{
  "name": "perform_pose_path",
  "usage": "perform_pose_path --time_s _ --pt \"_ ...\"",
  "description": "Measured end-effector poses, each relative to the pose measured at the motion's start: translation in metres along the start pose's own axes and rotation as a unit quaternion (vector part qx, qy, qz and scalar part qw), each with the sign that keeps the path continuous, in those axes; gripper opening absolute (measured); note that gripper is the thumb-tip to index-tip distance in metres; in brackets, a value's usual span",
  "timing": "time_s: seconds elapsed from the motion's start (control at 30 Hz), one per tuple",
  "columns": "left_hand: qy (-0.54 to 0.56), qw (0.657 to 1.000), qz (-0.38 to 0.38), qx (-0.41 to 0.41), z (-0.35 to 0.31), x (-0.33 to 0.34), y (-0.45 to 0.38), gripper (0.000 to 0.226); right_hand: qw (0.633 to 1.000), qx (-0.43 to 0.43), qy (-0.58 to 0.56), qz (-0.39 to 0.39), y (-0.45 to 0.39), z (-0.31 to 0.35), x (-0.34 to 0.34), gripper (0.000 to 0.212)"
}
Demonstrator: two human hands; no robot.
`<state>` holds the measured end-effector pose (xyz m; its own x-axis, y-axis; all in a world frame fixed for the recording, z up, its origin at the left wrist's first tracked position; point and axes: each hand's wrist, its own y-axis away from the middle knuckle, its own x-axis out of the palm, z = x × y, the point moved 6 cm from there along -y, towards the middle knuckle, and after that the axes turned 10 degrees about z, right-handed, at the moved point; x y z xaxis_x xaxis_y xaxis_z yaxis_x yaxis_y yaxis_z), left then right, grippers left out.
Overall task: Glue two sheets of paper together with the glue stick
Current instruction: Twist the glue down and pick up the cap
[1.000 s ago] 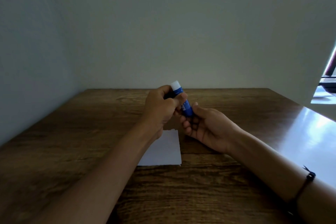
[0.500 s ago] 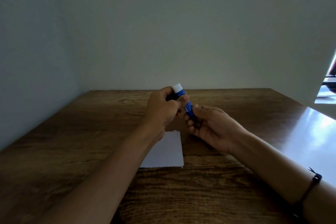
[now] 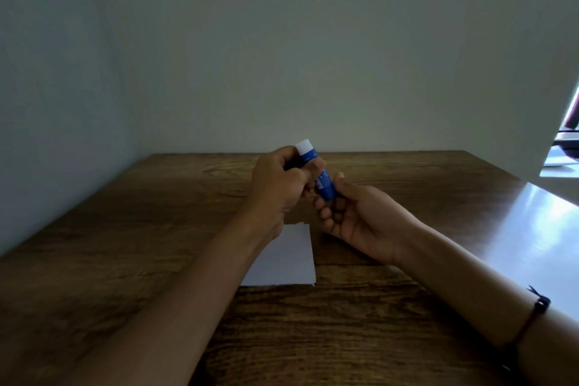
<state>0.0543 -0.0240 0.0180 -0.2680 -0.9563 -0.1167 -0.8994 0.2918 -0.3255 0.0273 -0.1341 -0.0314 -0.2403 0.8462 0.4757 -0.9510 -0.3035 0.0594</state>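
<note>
Above the middle of the wooden desk, both hands hold a blue glue stick in the air, tilted, its white end pointing up and away toward the far edge. The left hand is curled tight around the upper part, just below the white end; the right hand, palm up, pinches the lower end between thumb and fingertips. A white sheet of paper lies flat on the desk beneath them, partly hidden by the left forearm; I cannot tell whether it is one sheet or two. A dark cord bracelet circles the right forearm.
</note>
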Motion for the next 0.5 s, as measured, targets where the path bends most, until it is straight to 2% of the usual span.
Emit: perform_pose_path --time_s 0.17,0.3,0.5 --pt "0.009 1.000 0.004 0.005 -0.0021 0.0011 0.0000 0.011 0.999 -0.034 0.028 -0.019 -0.0011 0.0063 -0.0028 0.029" --pt "0.005 1.000 -0.003 0.008 -0.0013 -0.0005 -0.0006 0.011 1.000 -0.009 -0.001 -0.002 -0.0014 0.0010 0.0002 0.039" --pt "-0.003 1.000 0.002 0.010 -0.0020 0.0010 -0.0003 0.011 0.999 -0.036 0.029 -0.023 0.0000 0.0055 -0.0039 0.025"
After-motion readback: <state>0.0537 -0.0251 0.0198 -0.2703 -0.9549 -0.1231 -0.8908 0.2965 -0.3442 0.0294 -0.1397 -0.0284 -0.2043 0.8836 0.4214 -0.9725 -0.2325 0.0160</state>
